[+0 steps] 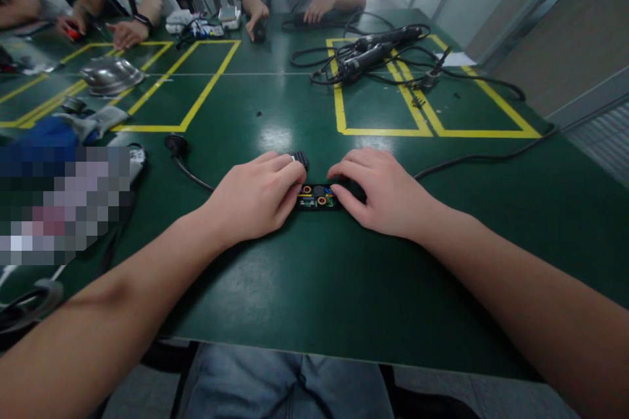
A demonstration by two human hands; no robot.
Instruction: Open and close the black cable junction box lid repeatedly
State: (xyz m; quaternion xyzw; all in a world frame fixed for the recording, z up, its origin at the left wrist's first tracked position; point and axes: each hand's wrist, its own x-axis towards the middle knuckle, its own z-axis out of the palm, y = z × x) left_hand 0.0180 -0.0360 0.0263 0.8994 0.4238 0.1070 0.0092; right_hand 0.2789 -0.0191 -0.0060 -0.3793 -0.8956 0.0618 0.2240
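Observation:
A narrow circuit board in an open black casing (319,200) lies in front of me, with copper-ringed coils and small blue parts showing. My left hand (260,195) is closed over its left end, thumb on the near side. Just beyond my left fingertips is a ribbed black piece (300,158); whether I touch it I cannot tell. My right hand (381,190) curls around the right end, its thumb against the casing. Both ends are hidden under my hands. A black cable with a plug (175,144) leads toward my left hand, and another cable (466,158) runs off right from behind my right hand.
Black handheld tools (366,59) with tangled cords lie at the back right, within yellow tape. Back left are a metal bowl (111,73) and a blue cloth (42,139). Across the green table (314,294), co-workers' hands (319,10) rest or handle things.

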